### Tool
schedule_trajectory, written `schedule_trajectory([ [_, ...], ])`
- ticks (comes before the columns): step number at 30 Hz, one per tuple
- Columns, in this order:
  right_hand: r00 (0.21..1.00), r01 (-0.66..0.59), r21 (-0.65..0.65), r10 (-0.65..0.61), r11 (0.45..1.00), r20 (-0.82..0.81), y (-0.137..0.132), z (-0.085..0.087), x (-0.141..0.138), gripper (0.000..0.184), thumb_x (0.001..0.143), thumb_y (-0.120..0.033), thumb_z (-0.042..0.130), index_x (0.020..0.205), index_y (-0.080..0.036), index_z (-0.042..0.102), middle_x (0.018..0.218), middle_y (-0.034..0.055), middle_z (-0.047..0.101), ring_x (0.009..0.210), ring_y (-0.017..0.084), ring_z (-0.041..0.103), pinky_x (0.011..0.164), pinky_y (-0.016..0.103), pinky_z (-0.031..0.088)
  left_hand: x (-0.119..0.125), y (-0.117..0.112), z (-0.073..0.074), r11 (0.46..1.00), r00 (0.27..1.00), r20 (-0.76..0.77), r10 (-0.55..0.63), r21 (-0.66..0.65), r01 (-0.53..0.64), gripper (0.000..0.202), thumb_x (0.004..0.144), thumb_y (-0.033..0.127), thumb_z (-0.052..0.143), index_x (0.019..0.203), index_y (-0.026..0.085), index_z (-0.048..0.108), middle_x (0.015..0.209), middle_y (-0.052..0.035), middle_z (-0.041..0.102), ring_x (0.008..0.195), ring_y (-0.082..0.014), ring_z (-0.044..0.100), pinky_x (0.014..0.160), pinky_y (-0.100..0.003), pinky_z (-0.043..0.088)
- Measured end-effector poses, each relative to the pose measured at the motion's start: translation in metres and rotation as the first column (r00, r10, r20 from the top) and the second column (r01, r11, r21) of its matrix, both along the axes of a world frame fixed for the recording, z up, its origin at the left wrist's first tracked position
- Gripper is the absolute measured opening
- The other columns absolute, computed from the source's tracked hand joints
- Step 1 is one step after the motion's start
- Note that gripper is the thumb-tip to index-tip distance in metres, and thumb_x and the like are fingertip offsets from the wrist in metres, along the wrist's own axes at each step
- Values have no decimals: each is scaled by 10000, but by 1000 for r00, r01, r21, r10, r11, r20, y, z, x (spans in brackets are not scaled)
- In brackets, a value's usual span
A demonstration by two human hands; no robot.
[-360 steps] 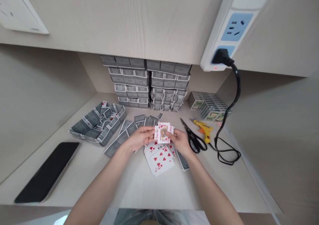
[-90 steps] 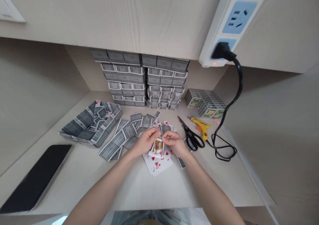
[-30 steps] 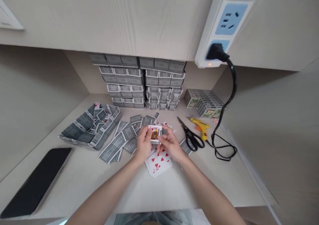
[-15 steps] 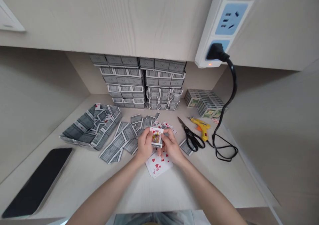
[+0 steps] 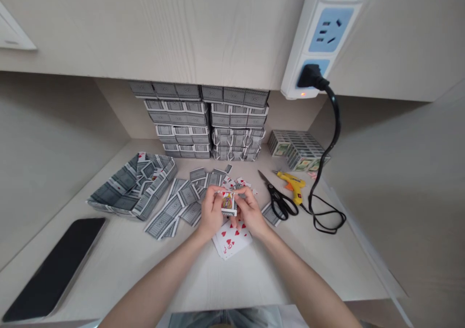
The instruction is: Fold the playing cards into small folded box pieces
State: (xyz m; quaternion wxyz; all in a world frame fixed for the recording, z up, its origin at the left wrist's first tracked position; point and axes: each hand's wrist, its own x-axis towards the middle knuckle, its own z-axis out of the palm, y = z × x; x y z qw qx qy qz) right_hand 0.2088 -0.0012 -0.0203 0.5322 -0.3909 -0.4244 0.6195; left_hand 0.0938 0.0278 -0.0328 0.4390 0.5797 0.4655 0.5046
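Both hands meet over the middle of the desk on one folded playing card (image 5: 227,203) showing a face-card picture. My left hand (image 5: 209,212) pinches its left side with thumb and fingers closed. My right hand (image 5: 249,211) grips its right side, fingers curled over the top edge. Just under the hands lies a small pile of red heart cards (image 5: 231,239), face up. Grey-backed folded cards (image 5: 174,208) are scattered to the left of the hands.
A tray made of grey cards (image 5: 132,186) sits at the left, a black phone (image 5: 53,268) near the front left edge. Stacked card blocks (image 5: 203,122) line the back. Scissors (image 5: 278,199), a yellow glue gun (image 5: 292,185) with black cord (image 5: 329,219), and card boxes (image 5: 298,148) lie at the right.
Over twelve seconds the flat face card held between the hands became folded narrower. In the last second it dropped slightly and my fingers closed further over its top.
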Motion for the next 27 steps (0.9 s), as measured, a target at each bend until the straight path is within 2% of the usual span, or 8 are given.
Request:
schedule_trajectory([
  [4,1000,27,-2,-27,1000,9,-1,3,-1,258,797,-458,472,882,-251,345,338,-125,440,216,97,380,215,142,213,3,-2,1,1000,1000,8,18,14,-18,127,822,291,384,809,209,479,654,30,514,565,-118,472,552,-225,373],
  [8,1000,22,-7,-22,1000,3,-2,0,-1,234,803,-436,462,885,-257,336,359,-122,454,228,110,407,219,159,268,4,-3,5,999,999,5,36,29,-36,109,800,240,381,764,211,480,643,38,499,554,-113,455,545,-221,360],
  [13,987,-85,-86,71,993,-146,0,1,4,288,775,-442,457,959,-263,328,477,-89,525,323,156,523,272,229,394,2,-2,9,999,998,-47,45,25,-44,99,772,201,388,761,206,486,566,50,449,500,-110,416,501,-216,329],
  [17,968,-196,-238,149,951,-201,4,3,9,435,777,-621,339,921,-215,403,525,-41,555,351,152,547,285,235,408,2,-5,10,1000,999,-51,-3,27,4,101,767,199,386,744,201,485,581,43,480,517,-110,446,522,-217,346],
  [20,954,-287,-306,241,908,-179,6,3,11,493,781,-635,341,871,-169,476,470,-22,548,337,139,534,278,206,388,2,-7,8,999,998,-26,-54,8,54,102,767,223,397,736,203,492,592,37,505,532,-117,468,536,-223,356],
  [23,957,-285,-275,256,918,-137,5,2,11,435,786,-568,423,841,-144,498,428,-16,543,313,134,518,256,187,352,1,-7,6,998,998,-6,-68,-13,68,102,762,246,410,725,209,497,575,40,497,521,-121,460,528,-225,349],
  [27,973,-229,-187,217,955,-85,3,1,10,410,766,-561,487,856,-162,466,432,-34,552,303,127,516,244,170,337,-2,-7,7,996,997,-13,-77,38,77,111,757,224,402,709,203,498,586,35,492,526,-118,445,530,-226,346],
])
